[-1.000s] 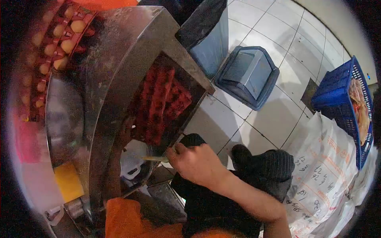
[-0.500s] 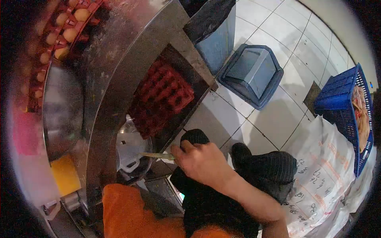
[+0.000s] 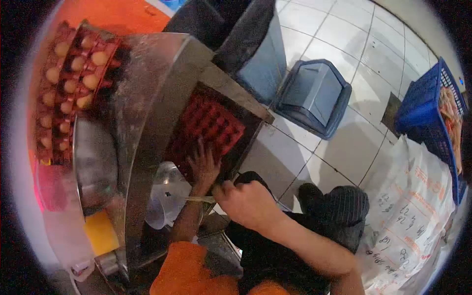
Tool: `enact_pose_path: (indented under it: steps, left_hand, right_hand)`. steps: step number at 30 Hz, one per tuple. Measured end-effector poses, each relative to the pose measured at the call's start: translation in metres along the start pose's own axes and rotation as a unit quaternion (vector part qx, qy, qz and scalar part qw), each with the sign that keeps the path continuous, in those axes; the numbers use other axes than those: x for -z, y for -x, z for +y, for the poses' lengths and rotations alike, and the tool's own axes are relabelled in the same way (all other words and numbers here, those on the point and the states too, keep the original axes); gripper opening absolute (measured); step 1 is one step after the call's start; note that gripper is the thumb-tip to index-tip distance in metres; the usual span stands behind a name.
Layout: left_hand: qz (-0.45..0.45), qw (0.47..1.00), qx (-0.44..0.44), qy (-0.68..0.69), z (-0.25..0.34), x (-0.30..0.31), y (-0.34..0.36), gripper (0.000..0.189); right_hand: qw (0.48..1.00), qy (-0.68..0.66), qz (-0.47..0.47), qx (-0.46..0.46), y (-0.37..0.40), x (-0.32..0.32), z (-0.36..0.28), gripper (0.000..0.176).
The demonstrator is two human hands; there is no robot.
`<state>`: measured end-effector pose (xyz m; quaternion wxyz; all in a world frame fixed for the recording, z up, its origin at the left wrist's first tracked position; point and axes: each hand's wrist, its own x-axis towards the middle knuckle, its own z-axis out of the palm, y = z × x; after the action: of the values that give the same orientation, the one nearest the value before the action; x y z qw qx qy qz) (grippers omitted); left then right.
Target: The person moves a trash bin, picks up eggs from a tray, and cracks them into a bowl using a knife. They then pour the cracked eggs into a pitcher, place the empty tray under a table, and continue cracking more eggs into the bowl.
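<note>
Fingers (image 3: 201,149) of left hand (image 3: 204,166) press flat onto red egg tray (image 3: 219,123).

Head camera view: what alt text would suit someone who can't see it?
A left hand rests, fingers spread, on a red egg tray under a steel counter while the right hand grips a thin stick. Eggs sit on top; a blue bin stands on the tiled floor.

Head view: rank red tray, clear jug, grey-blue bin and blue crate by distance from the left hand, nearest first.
From the left hand:
1. Red tray: under the fingers, touching, on the lower shelf.
2. Clear jug: just left of the wrist, below the shelf.
3. Grey-blue bin: on the floor, up and to the right.
4. Blue crate: far right edge.
</note>
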<state>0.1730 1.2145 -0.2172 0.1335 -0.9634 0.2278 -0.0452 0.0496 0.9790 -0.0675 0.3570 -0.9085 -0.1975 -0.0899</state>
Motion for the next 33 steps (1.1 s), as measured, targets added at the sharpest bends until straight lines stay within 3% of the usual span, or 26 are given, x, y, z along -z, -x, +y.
enact_pose_path:
  steps: [4, 6, 10, 15, 19, 21, 25, 29, 31, 32, 33]
  left_hand:
    - [-0.041, 0.996, 0.004, 0.079, -0.026, 0.049, -0.021, 0.086]
    - [0.022, 0.98, 0.113, 0.163, -0.044, 0.064, -0.029, 0.072]
    - [0.094, 0.989, 0.073, 0.087, -0.084, 0.037, -0.029, 0.066]
    - [0.045, 0.998, 0.016, 0.04, -0.047, 0.062, -0.028, 0.072]
    - [0.061, 0.996, 0.038, 0.055, -0.043, 0.016, -0.045, 0.067]
    - [0.003, 0.999, 0.033, -0.016, -0.028, 0.018, -0.055, 0.06]
    - [0.037, 0.997, 0.018, -0.066, -0.02, -0.056, -0.058, 0.048]
    - [0.081, 0.996, -0.006, -0.027, 0.003, -0.025, -0.063, 0.049]
    - [-0.075, 0.997, -0.017, 0.0, 0.003, -0.001, -0.068, 0.055]
    - [-0.063, 0.998, -0.013, 0.003, -0.001, -0.022, -0.058, 0.055]
    - [0.075, 0.995, -0.048, -0.049, -0.007, -0.063, -0.041, 0.058]
  right_hand:
    - [1.0, -0.025, 0.004, -0.015, -0.002, 0.006, -0.003, 0.015]
    - [0.999, -0.039, -0.002, -0.024, -0.002, 0.008, -0.002, 0.015]
    - [0.998, -0.051, 0.018, -0.012, -0.005, 0.014, -0.002, 0.014]
    - [0.999, -0.02, 0.026, -0.006, -0.007, 0.009, 0.001, 0.014]
    - [0.998, -0.04, 0.038, 0.023, -0.004, 0.007, -0.001, 0.013]
    - [0.998, 0.0, 0.043, 0.043, -0.01, 0.009, -0.002, 0.014]
    - [0.999, 0.026, 0.01, 0.032, -0.01, 0.005, 0.004, 0.015]
    - [0.999, 0.038, -0.009, 0.021, -0.01, 0.018, 0.007, 0.016]
    - [0.999, 0.027, -0.007, 0.02, -0.006, 0.016, 0.007, 0.018]
    - [1.0, 0.022, 0.005, 0.02, -0.009, 0.018, 0.011, 0.021]
    - [0.999, 0.037, 0.009, 0.034, -0.008, 0.019, 0.012, 0.021]
